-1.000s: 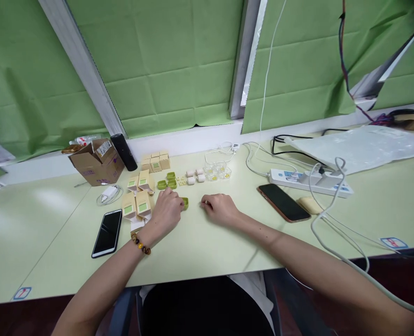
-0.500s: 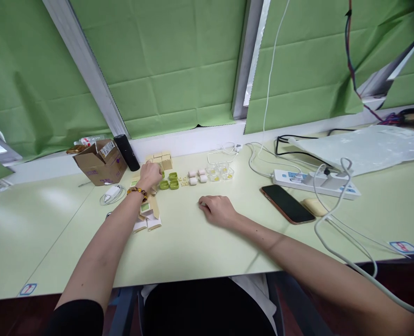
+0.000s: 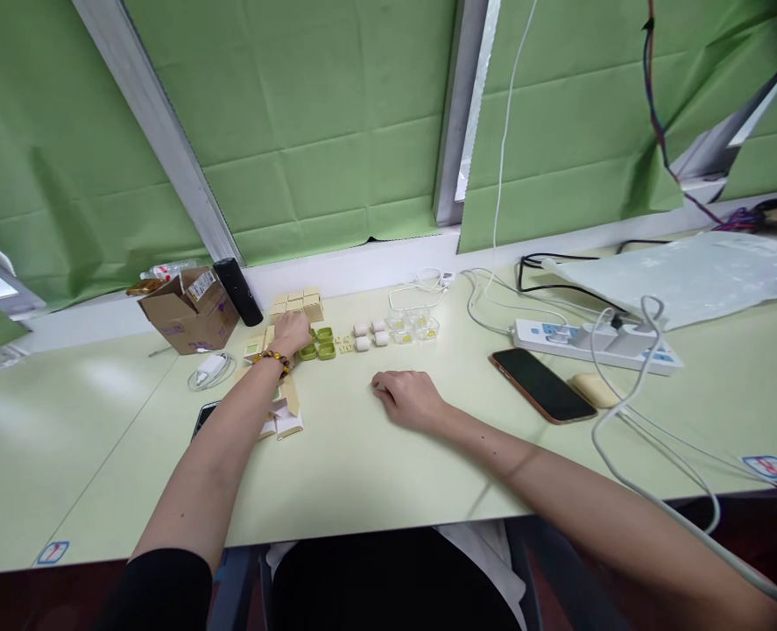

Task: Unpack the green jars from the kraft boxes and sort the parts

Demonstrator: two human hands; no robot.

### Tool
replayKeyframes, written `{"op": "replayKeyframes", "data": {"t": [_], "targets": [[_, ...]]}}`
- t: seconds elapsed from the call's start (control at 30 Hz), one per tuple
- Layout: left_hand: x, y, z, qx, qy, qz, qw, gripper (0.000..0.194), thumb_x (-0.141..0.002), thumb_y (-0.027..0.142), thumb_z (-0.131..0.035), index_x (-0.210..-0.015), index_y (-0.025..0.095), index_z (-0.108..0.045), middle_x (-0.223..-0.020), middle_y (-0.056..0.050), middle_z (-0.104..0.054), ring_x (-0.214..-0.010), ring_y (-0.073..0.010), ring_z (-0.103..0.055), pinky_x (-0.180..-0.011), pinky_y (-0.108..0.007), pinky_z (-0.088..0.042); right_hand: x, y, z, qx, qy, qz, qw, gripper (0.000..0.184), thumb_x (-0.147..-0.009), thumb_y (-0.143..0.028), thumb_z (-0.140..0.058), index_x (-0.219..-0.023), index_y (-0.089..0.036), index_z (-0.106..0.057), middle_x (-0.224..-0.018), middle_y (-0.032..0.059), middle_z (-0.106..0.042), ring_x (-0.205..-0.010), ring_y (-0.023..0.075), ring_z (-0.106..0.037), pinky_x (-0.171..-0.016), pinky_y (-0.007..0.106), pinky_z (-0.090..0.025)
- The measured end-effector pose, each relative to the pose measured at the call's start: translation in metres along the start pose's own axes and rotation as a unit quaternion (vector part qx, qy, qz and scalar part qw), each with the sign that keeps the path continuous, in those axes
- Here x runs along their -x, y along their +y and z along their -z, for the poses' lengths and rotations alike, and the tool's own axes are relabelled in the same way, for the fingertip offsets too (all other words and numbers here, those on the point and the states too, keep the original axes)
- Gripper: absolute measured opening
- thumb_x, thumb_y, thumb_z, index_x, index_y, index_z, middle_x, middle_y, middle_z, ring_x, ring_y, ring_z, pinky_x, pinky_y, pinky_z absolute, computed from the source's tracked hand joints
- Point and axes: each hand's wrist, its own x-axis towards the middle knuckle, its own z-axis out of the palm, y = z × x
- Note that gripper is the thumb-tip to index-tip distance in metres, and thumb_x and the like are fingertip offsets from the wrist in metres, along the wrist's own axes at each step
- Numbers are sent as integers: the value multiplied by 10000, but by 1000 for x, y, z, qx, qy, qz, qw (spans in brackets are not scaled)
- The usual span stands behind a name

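My left hand [image 3: 293, 332], wearing a beaded bracelet, reaches over the left side of the small green square cups [image 3: 326, 350]. Its fingers point down and are mostly hidden by the hand, so whether they hold anything is unclear. Just behind it stand small tan cardboard boxes [image 3: 309, 305]. Opened small boxes with white flaps [image 3: 289, 422] lie below its wrist, partly covered by the forearm. My right hand [image 3: 406, 398] rests on the table with fingers curled; something small and pale at its fingertips is too small to name.
Right of the cups are tiny yellow pieces [image 3: 344, 349], pinkish-white rolls [image 3: 362, 342] and clear containers [image 3: 401, 333]. A phone [image 3: 542, 386] and a power strip [image 3: 591, 346] with loose cables lie farther right. At left stand a cardboard box [image 3: 194, 315] and a black cylinder [image 3: 238, 292].
My left hand has moved slightly right, onto the left green cups. A dark device beside my left forearm now shows more. My right hand stays where it was.
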Motion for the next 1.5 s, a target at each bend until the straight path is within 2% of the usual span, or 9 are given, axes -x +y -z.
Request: {"op": "replayKeyframes", "data": {"t": [0.27, 0.4, 0.57, 0.7, 0.83, 1.0, 1.17, 1.37, 1.5], "targets": [[-1, 3, 8, -15, -3, 13, 1000, 125, -703, 247, -771, -788, 157, -789, -898, -204, -762, -1026, -376, -701, -901, -430, -525, 0, 1, -1, -2, 6, 2, 1000, 250, -1056, -267, -472, -1187, -247, -683, -1143, 51, -802, -931, 227, -739, -665, 311, -347], [-7, 0, 15, -17, 25, 19, 999, 193, -723, 257, -733, -867, 142, -790, -943, -220, -742, -1130, -406, -638, -941, -470, -497, 0, 0, 0, -6, 0, -1, 1000, 255, -1060, -268, -473, -1203, -247, -682, -1169, 64, -797, -952, 229, -739, -689, 306, -368], [-20, 2, 20, -30, 74, 2, 997, 372, -811, 195, -629, -1151, 104, -749, -1165, -258, -686, -1307, -444, -481, -1042, -544, -413, 0, -1, 1, -5, -6, -3, 1000, 274, -1067, -270, -459, -1230, -249, -678, -1184, 70, -794, -962, 230, -737, -709, 302, -386], [-31, 7, 12, -38, 80, -12, 996, 541, -843, 162, -587, -1381, 115, -632, -1373, -268, -579, -1353, -443, -432, -1079, -571, -366, 0, -2, 3, 3, -12, -1, 1000, 276, -1070, -279, -450, -1235, -253, -670, -1192, 67, -792, -969, 232, -738, -699, 303, -382], [-40, 8, 1, -38, 70, -6, 997, 439, -849, 137, -565, -1276, 90, -659, -1413, -284, -550, -1384, -447, -412, -1104, -576, -343, 0, -2, 4, 5, -16, -1, 1000, 270, -1073, -281, -447, -1226, -249, -666, -1194, 72, -790, -975, 232, -736, -701, 304, -378], [-47, 5, -3, -24, 62, -22, 998, 513, -813, 121, -593, -1326, 114, -570, -1331, -230, -642, -1379, -388, -450, -1141, -545, -328, -1, -2, 3, -1, -9, -2, 1000, 252, -1067, -277, -464, -1210, -246, -670, -1176, 61, -797, -969, 233, -741, -692, 303, -369], [-39, 6, 2, -9, 93, -23, 995, 536, -779, 117, -616, -1308, 104, -527, -1307, -233, -640, -1320, -394, -474, -1141, -538, -315, -1, -2, 4, 3, -6, 3, 1000, 245, -1066, -278, -467, -1212, -252, -662, -1163, 61, -798, -948, 233, -743, -682, 304, -366], [-20, 11, 26, 37, 146, -21, 988, 520, -744, 23, -607, -1229, 166, -486, -1246, -179, -613, -1272, -355, -493, -1056, -452, -397, 0, -4, 5, -3, -9, -3, 1000, 249, -1062, -271, -474, -1206, -248, -676, -1165, 68, -799, -956, 236, -744, -688, 305, -383], [-1, 22, 54, 175, 180, -35, 967, 427, -829, 79, -641, -1182, 212, -440, -1241, -132, -590, -1243, -309, -524, -992, -414, -448, 0, -2, 6, -22, -3, -5, 1000, 246, -1061, -273, -484, -1202, -248, -685, -1164, 66, -800, -958, 229, -737, -710, 300, -384]]}}
